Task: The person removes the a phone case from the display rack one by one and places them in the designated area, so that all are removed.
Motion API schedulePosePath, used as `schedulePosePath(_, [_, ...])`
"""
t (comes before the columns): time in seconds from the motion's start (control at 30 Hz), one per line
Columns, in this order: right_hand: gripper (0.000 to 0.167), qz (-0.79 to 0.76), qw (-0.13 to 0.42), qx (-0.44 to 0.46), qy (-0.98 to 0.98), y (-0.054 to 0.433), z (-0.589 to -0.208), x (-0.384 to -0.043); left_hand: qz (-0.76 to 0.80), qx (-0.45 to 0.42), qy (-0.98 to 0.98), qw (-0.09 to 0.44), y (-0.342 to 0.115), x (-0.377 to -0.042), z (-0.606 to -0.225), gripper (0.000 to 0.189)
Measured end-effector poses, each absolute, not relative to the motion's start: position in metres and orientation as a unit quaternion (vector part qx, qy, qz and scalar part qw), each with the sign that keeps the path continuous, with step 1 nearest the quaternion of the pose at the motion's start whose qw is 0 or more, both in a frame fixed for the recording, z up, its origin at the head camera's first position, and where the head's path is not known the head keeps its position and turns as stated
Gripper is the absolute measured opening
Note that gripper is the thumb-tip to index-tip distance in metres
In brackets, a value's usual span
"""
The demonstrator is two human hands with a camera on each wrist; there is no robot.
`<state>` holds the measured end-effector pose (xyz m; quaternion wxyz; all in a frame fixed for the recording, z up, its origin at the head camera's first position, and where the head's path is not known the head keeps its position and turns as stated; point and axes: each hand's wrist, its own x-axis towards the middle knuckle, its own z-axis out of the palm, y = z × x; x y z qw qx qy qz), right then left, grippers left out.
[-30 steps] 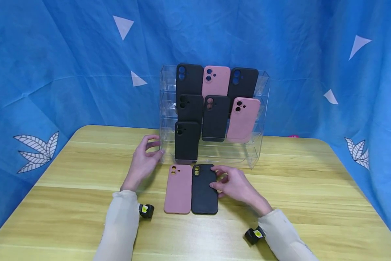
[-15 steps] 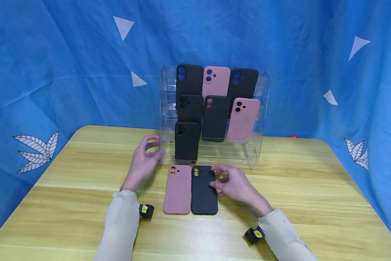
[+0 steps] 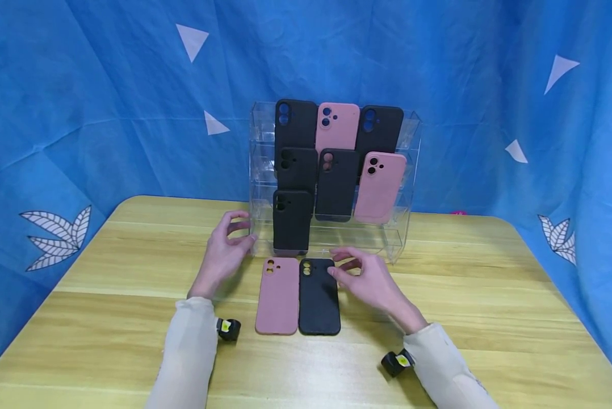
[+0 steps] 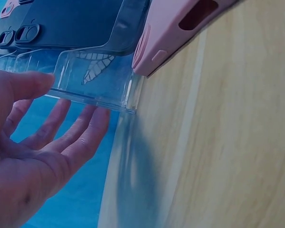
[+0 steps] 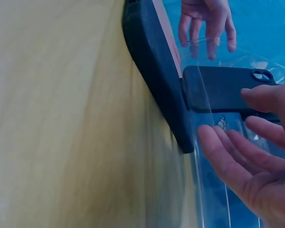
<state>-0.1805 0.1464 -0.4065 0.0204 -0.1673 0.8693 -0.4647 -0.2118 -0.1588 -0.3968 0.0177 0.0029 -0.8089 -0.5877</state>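
A pink phone case (image 3: 277, 298) and a black phone case (image 3: 320, 301) lie flat, side by side, on the table in front of a clear tiered display stand (image 3: 354, 238). My left hand (image 3: 224, 250) is at the stand's left side; in the left wrist view its thumb and fingertips touch or nearly touch the clear wall (image 4: 94, 76). Near the black case's upper right corner hovers my right hand (image 3: 369, 278), thumb and fingers spread and holding nothing. In the right wrist view that hand (image 5: 261, 175) is close to the stand's front, beside the black case's edge (image 5: 154, 71).
Upright in the stand are black and pink cases: a black one (image 3: 292, 221) in the lowest filled tier, a pink one (image 3: 380, 187) at middle right, several others above. Behind the wooden table (image 3: 464, 295) hangs a blue cloth (image 3: 132, 85).
My right hand has moved slightly forward, from the black case's right edge toward its upper corner, and its fingers have come away. My left hand stays put.
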Motion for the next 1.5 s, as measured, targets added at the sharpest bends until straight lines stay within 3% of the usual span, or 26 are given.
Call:
schedulePosePath(0.47, [0.034,-0.537,-0.052,-0.167,0.825,0.134,-0.398,-0.189,-0.603,0.001,-0.798,0.003,-0.159,-0.213,-0.395,0.045])
schedulePosePath(1.5, [0.042,-0.585,-0.091,-0.156,0.790,0.101,-0.405,-0.223,-0.605,-0.001,-0.796,-0.002,-0.160,-0.212,-0.396,0.048])
